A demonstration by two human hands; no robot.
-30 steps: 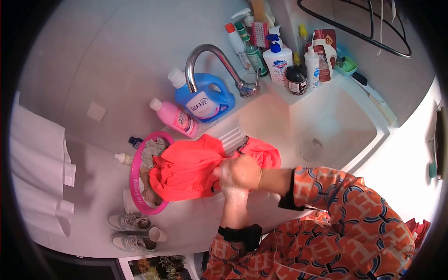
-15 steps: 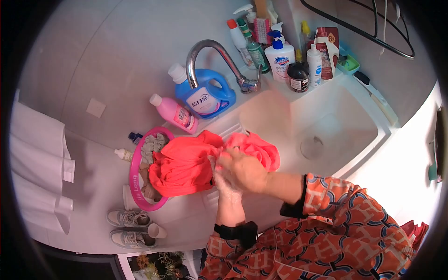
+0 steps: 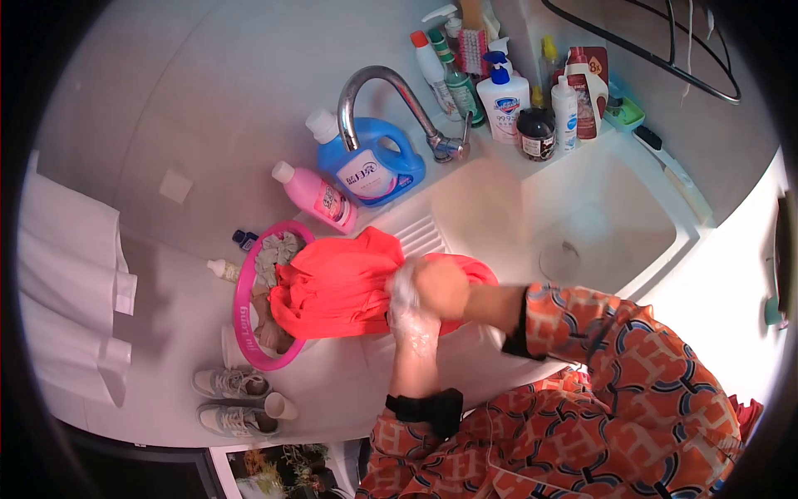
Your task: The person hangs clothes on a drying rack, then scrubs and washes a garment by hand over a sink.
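Note:
A bright coral-red garment (image 3: pixel 337 283) lies bunched across the ribbed washboard side of the sink, and part of it shows to the right, behind my hands. My left hand (image 3: pixel 409 309), wet with white suds, is closed on the cloth. Pressed against it is my right hand (image 3: pixel 444 288), a blurred fist also gripping the cloth. Most of my fingers are hidden or smeared by motion. The garment's left side overlaps a pink-rimmed basin (image 3: pixel 241 312), which holds grey and brown cloth items.
Behind the garment stand a pink bottle (image 3: pixel 320 200), a blue detergent jug (image 3: pixel 370 170) and a curved faucet (image 3: pixel 386 73). The sink bowl (image 3: pixel 611 216) is at right. Several bottles crowd the back ledge. Grey shoes (image 3: pixel 237 403) and a paper cup (image 3: pixel 281 406) sit lower left.
My right hand has shifted slightly, the fist now turned more over my left hand. The cloth to the right has been drawn in lower, uncovering more washboard ridges. The view has shifted a little.

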